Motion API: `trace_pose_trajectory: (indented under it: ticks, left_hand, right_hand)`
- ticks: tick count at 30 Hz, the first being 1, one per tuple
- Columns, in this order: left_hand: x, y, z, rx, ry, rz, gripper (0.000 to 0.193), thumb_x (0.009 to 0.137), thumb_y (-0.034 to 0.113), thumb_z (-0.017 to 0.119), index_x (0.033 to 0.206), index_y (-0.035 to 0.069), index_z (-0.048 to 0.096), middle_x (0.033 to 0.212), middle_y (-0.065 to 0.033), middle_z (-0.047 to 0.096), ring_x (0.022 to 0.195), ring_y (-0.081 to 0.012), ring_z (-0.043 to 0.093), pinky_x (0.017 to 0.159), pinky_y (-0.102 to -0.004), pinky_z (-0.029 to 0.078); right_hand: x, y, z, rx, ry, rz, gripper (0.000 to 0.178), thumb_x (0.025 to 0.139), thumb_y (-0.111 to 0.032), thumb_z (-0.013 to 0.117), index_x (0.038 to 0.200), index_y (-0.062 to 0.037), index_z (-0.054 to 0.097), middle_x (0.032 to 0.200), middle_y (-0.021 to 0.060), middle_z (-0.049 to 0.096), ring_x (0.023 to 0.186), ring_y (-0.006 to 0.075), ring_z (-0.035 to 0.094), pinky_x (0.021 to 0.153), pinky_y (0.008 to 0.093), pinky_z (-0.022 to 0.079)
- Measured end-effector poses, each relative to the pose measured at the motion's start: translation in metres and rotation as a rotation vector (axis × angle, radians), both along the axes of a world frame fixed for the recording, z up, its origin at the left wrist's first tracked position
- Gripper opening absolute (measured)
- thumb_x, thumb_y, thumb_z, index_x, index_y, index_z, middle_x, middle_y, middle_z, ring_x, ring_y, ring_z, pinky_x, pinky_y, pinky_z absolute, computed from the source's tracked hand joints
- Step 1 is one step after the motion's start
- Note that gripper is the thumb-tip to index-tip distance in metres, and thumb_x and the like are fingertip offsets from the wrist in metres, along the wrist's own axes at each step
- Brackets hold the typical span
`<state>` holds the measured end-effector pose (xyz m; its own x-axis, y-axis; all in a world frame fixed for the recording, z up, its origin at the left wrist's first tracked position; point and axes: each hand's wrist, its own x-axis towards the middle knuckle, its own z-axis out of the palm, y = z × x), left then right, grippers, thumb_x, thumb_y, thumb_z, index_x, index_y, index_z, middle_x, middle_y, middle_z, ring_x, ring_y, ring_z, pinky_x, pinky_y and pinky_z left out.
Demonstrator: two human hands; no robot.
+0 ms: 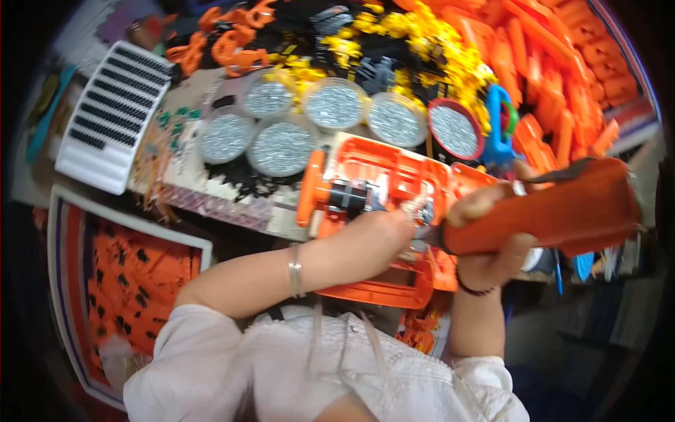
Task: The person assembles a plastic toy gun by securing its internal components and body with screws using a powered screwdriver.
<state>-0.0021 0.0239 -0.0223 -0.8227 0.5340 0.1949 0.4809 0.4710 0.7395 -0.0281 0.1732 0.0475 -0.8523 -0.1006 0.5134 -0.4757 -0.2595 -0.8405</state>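
In front of me lies an orange plastic housing (pixel 387 158), its hollow inside facing up, with a black cylinder (pixel 344 197) set in its left part. My left hand (pixel 380 239) reaches over it, fingers bent together at its right side; what they pinch is hidden and blurred. My right hand (pixel 485 211) wraps round an orange-brown power screwdriver (pixel 548 211) lying sideways, its nose pointing left toward my left fingertips. The tip is smeared by motion, so I cannot tell whether it touches anything. An orange frame-like part (pixel 380 294) sits below my left wrist.
Several round tubs (pixel 283 146) of small silvery metal pieces line the bench. Behind them are piles of yellow parts (pixel 436 42) and orange parts (pixel 541 56). A white tray (pixel 69 165) with black rows stands left, above an orange-filled crate (pixel 62 281). Blue-handled scissors (pixel 498 133) stand right.
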Motion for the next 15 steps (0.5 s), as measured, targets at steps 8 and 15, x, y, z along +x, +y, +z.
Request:
trace_pose_trajectory:
  ticks: [8,15]
  left_hand:
    - [0.015,-0.087,0.041,-0.115,0.395,0.599,0.008,0.075,0.008,0.065,0.075,0.004,0.058,0.081,-0.0115,0.058,0.068,-0.0327,0.057,0.06,-0.0401,0.047]
    - [-0.003,-0.133,0.043,-0.227,0.392,0.988,0.026,0.074,0.018,0.075,0.082,0.0,0.058,0.08,-0.0128,0.057,0.072,-0.0319,0.057,0.064,-0.0396,0.046]
  right_hand:
    - [-0.064,0.001,0.038,0.107,-0.066,-0.008,0.064,0.092,-0.042,0.055,0.132,0.0049,0.038,0.075,0.0079,0.059,0.063,0.0145,0.057,0.058,0.0263,0.046]
    - [-0.083,0.009,0.036,-0.056,-0.019,0.035,0.043,0.1,-0.034,0.044,0.128,-0.002,0.045,0.114,0.009,0.054,0.099,0.0168,0.058,0.078,0.033,0.05]
